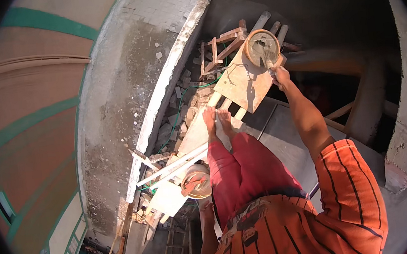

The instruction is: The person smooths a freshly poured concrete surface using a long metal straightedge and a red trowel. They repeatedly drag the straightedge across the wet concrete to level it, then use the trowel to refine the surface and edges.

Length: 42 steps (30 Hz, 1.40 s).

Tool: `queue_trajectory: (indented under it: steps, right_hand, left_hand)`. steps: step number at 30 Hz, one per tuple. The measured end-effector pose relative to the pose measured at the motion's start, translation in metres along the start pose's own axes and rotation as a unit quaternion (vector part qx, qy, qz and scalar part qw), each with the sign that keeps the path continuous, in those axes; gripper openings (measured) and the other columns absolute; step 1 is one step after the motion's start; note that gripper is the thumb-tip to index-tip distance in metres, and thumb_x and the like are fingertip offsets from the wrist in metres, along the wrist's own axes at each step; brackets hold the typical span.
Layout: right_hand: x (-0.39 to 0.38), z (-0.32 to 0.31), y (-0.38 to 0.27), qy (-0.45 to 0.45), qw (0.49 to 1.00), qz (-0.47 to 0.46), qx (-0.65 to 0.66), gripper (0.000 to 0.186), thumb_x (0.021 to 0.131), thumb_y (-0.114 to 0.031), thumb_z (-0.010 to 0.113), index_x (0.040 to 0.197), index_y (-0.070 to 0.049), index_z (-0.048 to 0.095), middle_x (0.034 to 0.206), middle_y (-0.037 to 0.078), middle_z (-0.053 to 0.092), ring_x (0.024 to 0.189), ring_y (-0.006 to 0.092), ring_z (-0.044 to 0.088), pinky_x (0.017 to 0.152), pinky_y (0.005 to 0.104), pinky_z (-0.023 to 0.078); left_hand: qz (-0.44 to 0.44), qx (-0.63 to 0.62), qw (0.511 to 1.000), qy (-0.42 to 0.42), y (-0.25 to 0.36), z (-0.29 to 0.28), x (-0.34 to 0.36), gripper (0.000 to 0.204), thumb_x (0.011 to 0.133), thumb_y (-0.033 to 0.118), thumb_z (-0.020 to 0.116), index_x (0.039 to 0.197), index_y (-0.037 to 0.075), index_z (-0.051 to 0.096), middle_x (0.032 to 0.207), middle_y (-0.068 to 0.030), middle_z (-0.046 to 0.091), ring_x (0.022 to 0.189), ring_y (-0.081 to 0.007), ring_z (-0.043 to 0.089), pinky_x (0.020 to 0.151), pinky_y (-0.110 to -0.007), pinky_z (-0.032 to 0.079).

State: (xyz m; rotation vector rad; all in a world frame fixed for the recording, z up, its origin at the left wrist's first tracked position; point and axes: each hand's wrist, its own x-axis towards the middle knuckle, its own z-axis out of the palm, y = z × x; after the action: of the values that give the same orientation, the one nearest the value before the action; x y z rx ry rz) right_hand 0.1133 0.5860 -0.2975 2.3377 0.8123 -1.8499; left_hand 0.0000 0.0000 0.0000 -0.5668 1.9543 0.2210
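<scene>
A: Mortar-filled round pan (262,48) sits far out on the tan plywood board (245,80); nearer, left hand (206,210) hangs, fingers' spread unreadable.
B: Right hand (281,75) fingers curl around a tool handle at the rim. Probably heavy, sloppy: grip the rim.

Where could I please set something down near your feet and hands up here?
The plywood board has bare room between the mortar bucket, where the right hand reaches, and the feet. The grey slab right of the legs is bare. The rubble on the left is crowded.
</scene>
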Motion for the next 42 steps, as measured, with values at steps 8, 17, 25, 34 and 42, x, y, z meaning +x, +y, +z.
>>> queue_trajectory:
  steps: [8,17,25,34,42]
  right_hand:
    - [-0.006,-0.083,-0.072,-0.032,0.979,-0.087,-0.181,0.037,0.093,-0.033,0.059,0.127,-0.018,0.057,0.112,0.0,0.058,0.102,0.0186,0.059,0.091,0.04,0.044]
    - [-0.055,-0.01,-0.054,-0.189,0.917,-0.098,-0.336,0.024,0.094,-0.023,0.059,0.117,-0.015,0.06,0.101,-0.003,0.062,0.088,0.0137,0.062,0.073,0.0306,0.048]
    - [-0.026,0.034,-0.098,-0.249,0.907,-0.176,-0.29,0.029,0.095,-0.014,0.057,0.123,-0.008,0.056,0.091,0.0,0.062,0.075,0.0125,0.062,0.059,0.0228,0.049]
    - [0.011,0.036,-0.042,-0.239,0.749,-0.261,-0.561,0.027,0.094,-0.013,0.061,0.119,-0.002,0.061,0.098,0.004,0.064,0.085,0.0117,0.061,0.071,0.0263,0.048]
    - [-0.007,0.043,0.087,-0.227,0.387,-0.459,-0.767,0.038,0.078,-0.015,0.07,0.115,-0.013,0.065,0.117,0.007,0.065,0.113,0.0267,0.057,0.101,0.0443,0.037]
  left_hand:
    - [0.173,-0.503,0.836,-0.133,0.024,0.263,0.102,0.027,0.091,0.017,0.063,0.113,0.001,0.066,0.095,-0.0123,0.073,0.081,-0.0186,0.068,0.073,-0.032,0.054]
    - [0.157,-0.413,0.897,0.035,0.049,0.321,0.069,0.022,0.091,0.008,0.062,0.111,0.0,0.066,0.09,-0.0098,0.071,0.079,-0.0143,0.065,0.071,-0.03,0.053]
    - [-0.042,-0.419,0.904,0.076,0.03,0.313,0.075,0.036,0.084,0.011,0.062,0.117,-0.002,0.063,0.091,-0.0102,0.069,0.075,-0.0161,0.064,0.068,-0.029,0.051]
    - [-0.136,-0.596,0.772,0.174,-0.104,0.302,0.262,0.028,0.085,0.007,0.057,0.113,0.002,0.057,0.079,-0.002,0.061,0.067,-0.0138,0.059,0.05,-0.028,0.044]
    - [-0.146,-0.704,0.687,0.103,-0.106,0.314,0.439,0.025,0.091,0.025,0.064,0.112,0.011,0.063,0.097,-0.005,0.066,0.087,-0.0181,0.065,0.071,-0.035,0.052]
